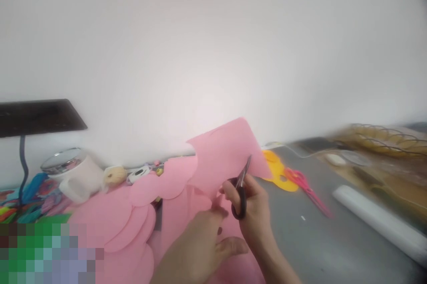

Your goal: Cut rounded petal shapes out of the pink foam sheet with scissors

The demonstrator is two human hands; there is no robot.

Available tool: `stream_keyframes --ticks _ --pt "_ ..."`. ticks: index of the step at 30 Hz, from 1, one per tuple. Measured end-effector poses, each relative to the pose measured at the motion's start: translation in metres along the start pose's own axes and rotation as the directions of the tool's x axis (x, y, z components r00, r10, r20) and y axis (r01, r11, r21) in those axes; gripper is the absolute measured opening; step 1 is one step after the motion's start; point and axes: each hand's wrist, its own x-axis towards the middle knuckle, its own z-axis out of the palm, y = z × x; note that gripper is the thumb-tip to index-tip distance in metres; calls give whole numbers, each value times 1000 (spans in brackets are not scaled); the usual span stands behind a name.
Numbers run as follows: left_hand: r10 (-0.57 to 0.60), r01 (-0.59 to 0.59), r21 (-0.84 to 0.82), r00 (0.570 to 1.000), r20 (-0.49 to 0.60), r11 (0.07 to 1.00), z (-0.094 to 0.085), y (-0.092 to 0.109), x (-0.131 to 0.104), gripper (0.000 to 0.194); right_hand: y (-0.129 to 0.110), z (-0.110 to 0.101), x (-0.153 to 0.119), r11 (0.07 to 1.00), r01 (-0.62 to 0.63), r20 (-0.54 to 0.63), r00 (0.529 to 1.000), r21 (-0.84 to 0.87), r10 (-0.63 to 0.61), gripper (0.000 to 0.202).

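My right hand has its fingers through the black handles of a pair of scissors, whose narrow blades point up and look nearly closed. Behind the blades stands a pink sheet with a curved cut edge on its left side. My left hand is at the sheet's narrow lower end, fingers curled on it and thumb pointing right; the exact grip is partly hidden. Under both hands lies more pink sheet material. To the left are several overlapping pink round pieces.
A white mug with a shiny lid stands at the back left, beside small toys and coloured yarn. Pink-handled scissors and a yellow cut-out lie right of the hands. A white roll lies on the grey table.
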Motion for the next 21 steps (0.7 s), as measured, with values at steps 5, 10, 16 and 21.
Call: stream_keyframes --ticks 5,10,16,21 --pt "277 -240 -253 953 123 937 -9 -23 16 47 1 0 -5 998 62 18 998 28 -62 14" --pt "350 -364 -435 930 -115 823 -10 -28 29 54 2 7 -10 991 -2 169 985 134 -21 15" --pt "405 -568 -637 822 -401 521 -6 -21 30 40 -5 14 -16 986 -71 278 960 151 26 19" --pt "398 -583 -759 795 -459 289 -5 -19 29 32 -9 14 -15 980 -92 302 953 179 34 16"
